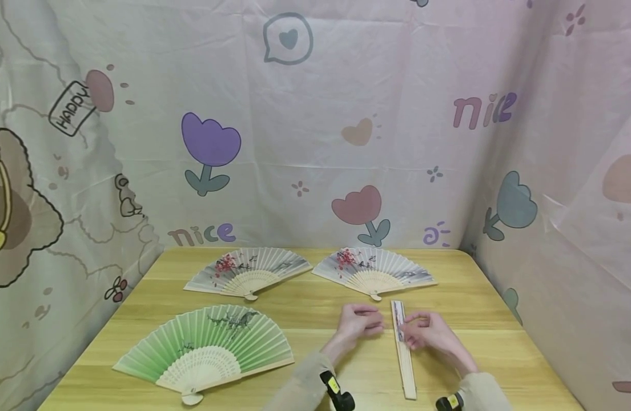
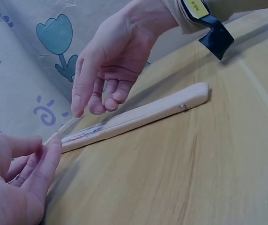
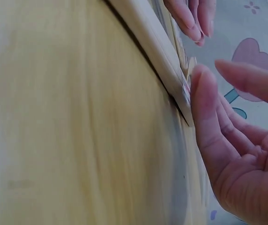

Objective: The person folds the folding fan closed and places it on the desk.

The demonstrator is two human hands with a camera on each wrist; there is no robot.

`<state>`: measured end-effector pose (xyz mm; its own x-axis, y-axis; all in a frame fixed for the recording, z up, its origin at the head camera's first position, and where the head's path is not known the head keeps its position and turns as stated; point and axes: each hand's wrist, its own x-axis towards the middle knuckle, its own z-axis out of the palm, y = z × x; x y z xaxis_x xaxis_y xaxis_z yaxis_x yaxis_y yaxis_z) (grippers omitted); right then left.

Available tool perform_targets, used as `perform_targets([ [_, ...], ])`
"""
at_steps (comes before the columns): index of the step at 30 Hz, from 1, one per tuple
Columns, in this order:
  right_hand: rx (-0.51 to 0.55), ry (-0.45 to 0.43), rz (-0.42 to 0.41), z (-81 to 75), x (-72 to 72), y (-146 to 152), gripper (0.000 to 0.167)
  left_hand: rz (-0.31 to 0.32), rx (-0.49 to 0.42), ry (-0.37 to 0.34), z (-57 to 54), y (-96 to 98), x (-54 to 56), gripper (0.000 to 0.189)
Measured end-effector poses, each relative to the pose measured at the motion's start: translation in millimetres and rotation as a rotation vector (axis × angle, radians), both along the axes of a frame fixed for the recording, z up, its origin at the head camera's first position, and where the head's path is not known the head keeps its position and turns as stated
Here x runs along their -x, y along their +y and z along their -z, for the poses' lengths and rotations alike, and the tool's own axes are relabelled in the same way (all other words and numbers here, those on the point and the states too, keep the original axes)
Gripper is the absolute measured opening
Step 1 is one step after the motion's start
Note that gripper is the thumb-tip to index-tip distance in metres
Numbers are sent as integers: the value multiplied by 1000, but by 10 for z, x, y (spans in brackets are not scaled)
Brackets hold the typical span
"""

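A folded fan (image 1: pixel 404 357) lies lengthwise on the wooden table, its pale ribs closed together and a strip of printed fabric showing at the far end. My left hand (image 1: pixel 357 322) hovers just left of that end, fingers loosely bent and holding nothing. On the fan's other side, my right hand (image 1: pixel 429 331) has its fingertips close beside the printed part; whether they touch it I cannot tell. In the right wrist view, thumb and fingers of the right hand (image 3: pixel 237 140) are apart, next to the fan (image 3: pixel 155 47). The left wrist view shows the fan's riveted end (image 2: pixel 190 99).
A spread green fan (image 1: pixel 264 337) lies at the front left of the table (image 1: pixel 474 371). Two spread grey-white fans with red blossoms, a left one (image 1: pixel 289 264) and a right one (image 1: pixel 397 268), lie along the back edge. Printed cloth (image 1: pixel 305 103) hangs behind and at both sides.
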<state>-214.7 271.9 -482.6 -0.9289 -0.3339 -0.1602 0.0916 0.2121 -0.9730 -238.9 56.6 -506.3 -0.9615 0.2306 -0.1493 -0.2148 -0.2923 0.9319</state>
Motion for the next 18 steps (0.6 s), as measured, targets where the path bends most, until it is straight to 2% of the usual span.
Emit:
perform_targets([
  [5,32,27,120,21,56,-63,41,-25,-60,-7,-9,-57,10,38],
  [8,55,33,222,30,95,-97,40,-43,-108,-7,-3,-88,36,39],
  [13,140,6,416,23,172,-150,41,-97,-161,-11,13,-139,93,41],
  [18,248,-11,518,32,263,-155,48,-155,-206,-33,22,-195,176,44],
])
